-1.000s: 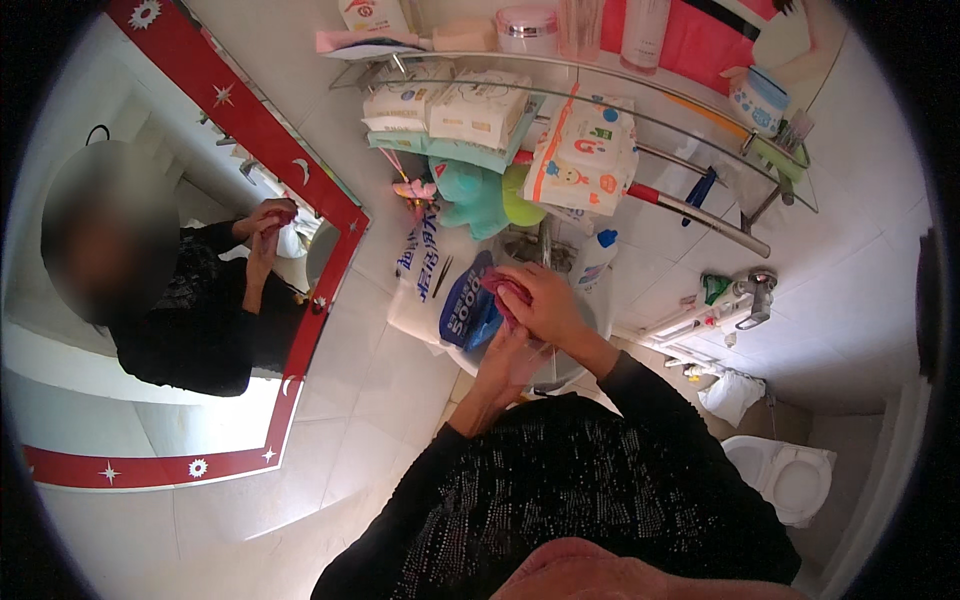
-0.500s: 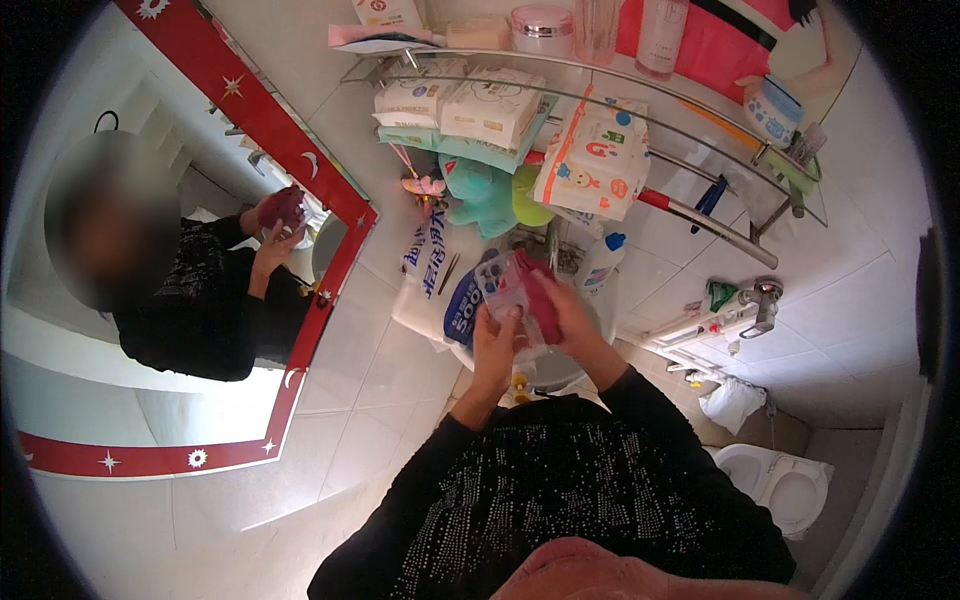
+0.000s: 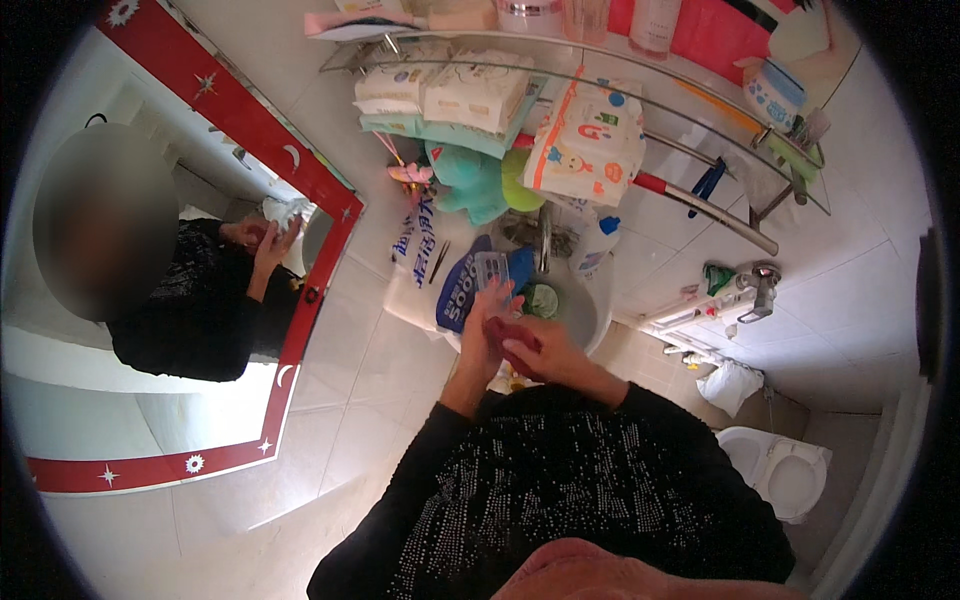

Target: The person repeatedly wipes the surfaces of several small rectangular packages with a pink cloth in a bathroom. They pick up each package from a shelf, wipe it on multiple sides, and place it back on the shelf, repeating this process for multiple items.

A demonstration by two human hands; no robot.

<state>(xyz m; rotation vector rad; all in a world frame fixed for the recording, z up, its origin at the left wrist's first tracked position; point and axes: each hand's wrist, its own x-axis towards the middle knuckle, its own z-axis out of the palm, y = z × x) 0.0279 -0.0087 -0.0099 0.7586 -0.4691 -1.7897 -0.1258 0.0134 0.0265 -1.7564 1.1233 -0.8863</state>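
Over the washbasin [image 3: 600,318], my left hand [image 3: 480,345] is closed around a small clear plastic case [image 3: 492,275], which stands up above the fingers. My right hand [image 3: 565,360] pinches a crumpled dark red cloth [image 3: 512,342] against the left palm, low on the case. Where the two hands overlap, part of the cloth and the lower end of the case are hidden. Just beyond the hands, a round greenish object [image 3: 543,301] sits in the basin beside something blue [image 3: 520,264]. The metal tap [image 3: 545,240] rises behind them.
A blue-and-white package [image 3: 412,240] and tweezers [image 3: 440,260] lie left of the basin. Above run glass shelves [image 3: 690,125] with wipes packs [image 3: 585,145] and a teal pouch [image 3: 470,180]. A red-framed mirror [image 3: 345,205] stands left, a toilet [image 3: 795,475] right.
My right hand has drawn the red cloth down and nearer to me, bunching it against my left hand. The clear case, earlier beside the spread cloth, now stands upright in the left hand.
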